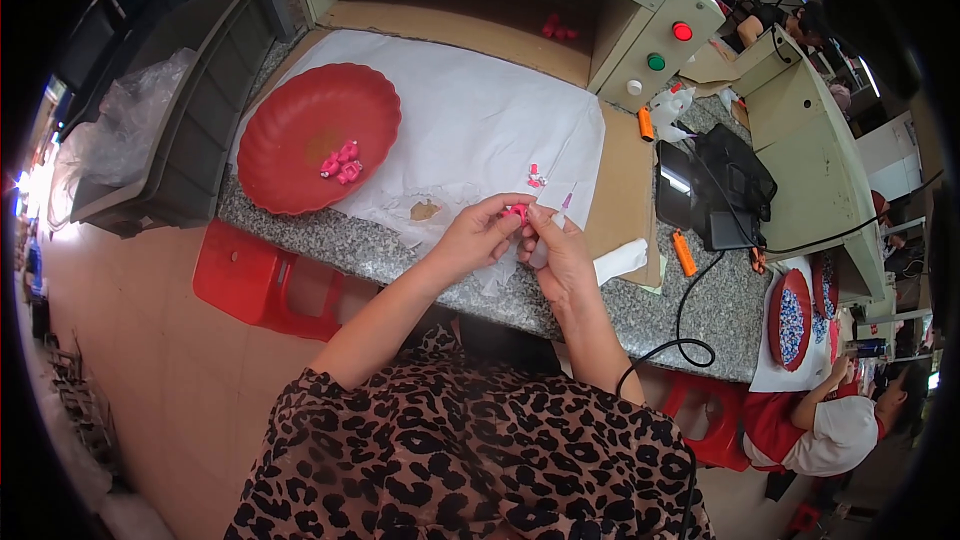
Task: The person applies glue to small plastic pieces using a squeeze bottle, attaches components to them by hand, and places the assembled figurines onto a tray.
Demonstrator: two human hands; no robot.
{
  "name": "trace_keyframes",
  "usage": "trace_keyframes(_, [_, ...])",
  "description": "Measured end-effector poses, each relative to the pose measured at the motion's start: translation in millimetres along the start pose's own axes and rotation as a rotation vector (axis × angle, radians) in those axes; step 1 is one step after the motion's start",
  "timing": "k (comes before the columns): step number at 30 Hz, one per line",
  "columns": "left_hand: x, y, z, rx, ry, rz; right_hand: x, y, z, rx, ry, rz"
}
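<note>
Over the front edge of the table, my left hand (pixel 478 238) pinches a small pink piece (pixel 516 212) between thumb and fingers. My right hand (pixel 562 258) is closed close beside it, its thumb and fingertips at the same piece. Tucked in the right hand is a translucent dispenser (pixel 541 254) with a thin purple-pink needle tip (pixel 567 202) pointing up. Just beyond the hands, a few small pink and white pieces (pixel 537 176) lie on the white paper (pixel 470 110). The held piece is partly covered by my fingers.
A red scalloped tray (pixel 290 180) with several pink pieces (pixel 342 162) stands left, beside a grey crate (pixel 200 130). More pink pieces (pixel 558 28) lie under the shelf. Rightward are orange tools (pixel 684 253), a phone (pixel 677 185), a black cable (pixel 679 320) and a seated co-worker (pixel 830 430).
</note>
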State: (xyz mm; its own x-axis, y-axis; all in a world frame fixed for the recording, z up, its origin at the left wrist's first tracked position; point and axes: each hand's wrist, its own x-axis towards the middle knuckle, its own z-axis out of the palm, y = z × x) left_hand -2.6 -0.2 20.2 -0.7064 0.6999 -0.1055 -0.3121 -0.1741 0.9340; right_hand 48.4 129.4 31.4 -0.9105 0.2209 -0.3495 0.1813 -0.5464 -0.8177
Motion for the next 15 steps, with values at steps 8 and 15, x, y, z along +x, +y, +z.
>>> trace_keyframes(8, [3, -10, 5, -0.188, -0.065, -0.018, -2, 11, -1, -0.010, 0.017, -0.016])
trace_keyframes(15, [2, -15, 3, -0.157, -0.076, -0.039, -4, 18, 1, -0.042, 0.028, -0.060])
